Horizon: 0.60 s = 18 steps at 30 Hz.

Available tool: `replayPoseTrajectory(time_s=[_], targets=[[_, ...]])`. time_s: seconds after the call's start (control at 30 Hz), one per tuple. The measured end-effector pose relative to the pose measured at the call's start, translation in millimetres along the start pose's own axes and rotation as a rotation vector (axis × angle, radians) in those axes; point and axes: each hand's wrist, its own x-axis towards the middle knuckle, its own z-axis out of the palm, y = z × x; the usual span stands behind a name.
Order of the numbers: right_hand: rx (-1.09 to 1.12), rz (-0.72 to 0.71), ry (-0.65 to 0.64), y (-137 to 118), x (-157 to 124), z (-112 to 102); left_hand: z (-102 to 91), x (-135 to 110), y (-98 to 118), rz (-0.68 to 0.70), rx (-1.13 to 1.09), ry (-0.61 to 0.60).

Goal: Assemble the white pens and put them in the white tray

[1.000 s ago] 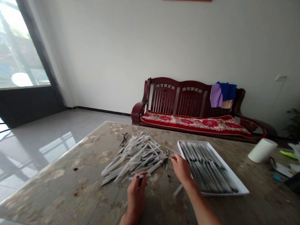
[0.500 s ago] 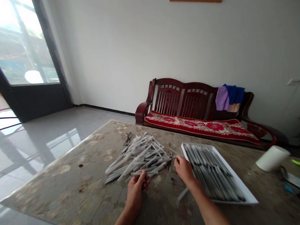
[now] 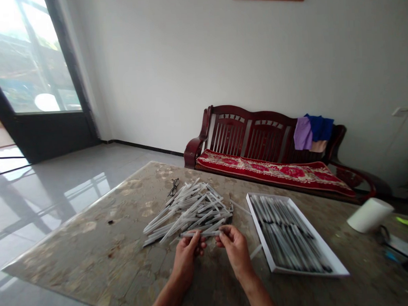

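Observation:
My left hand (image 3: 187,253) and my right hand (image 3: 234,247) are close together over the marble table (image 3: 103,261). Between them they pinch one thin white pen (image 3: 203,233), held level, the left at its left end and the right at its right end. Just beyond the hands lies a loose pile of white pens (image 3: 188,211). To the right sits a white tray (image 3: 263,240) filled with several pens laid side by side.
Black glasses (image 3: 173,187) lie beyond the pile. A loose white stick (image 3: 255,251) rests beside the tray. A white roll (image 3: 369,215) and small clutter sit at the far right. Behind the table stands a wooden bench (image 3: 250,137) with a red cushion; a glass door is at left.
My right hand has come back from the tray's edge to the left and now pinches the other end of the pen that the left hand held. The left hand stayed put.

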Motion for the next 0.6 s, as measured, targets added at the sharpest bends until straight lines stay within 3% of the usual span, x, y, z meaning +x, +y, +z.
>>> replayPoseTrajectory(time_s=[0.13, 0.23, 0.47, 0.6], targets=[[-0.058, -0.019, -0.009, 2.7, -1.1, -1.0, 2.2, -1.2, 0.4, 0.024, 0.007, -0.003], [-0.038, 0.045, 0.001, 4.0, -2.7, -0.2, 1.7, -1.7, -1.5, 0.068, 0.012, -0.024], [0.198, 0.295, 0.064, 3.1, -8.7, 2.7, -3.3, -4.7, -5.9, 0.211, 0.122, -0.071], [0.413, 0.338, 0.022, 0.9, -12.4, 6.5, -2.3, -8.2, -2.7, 0.299, 0.196, -0.061]])
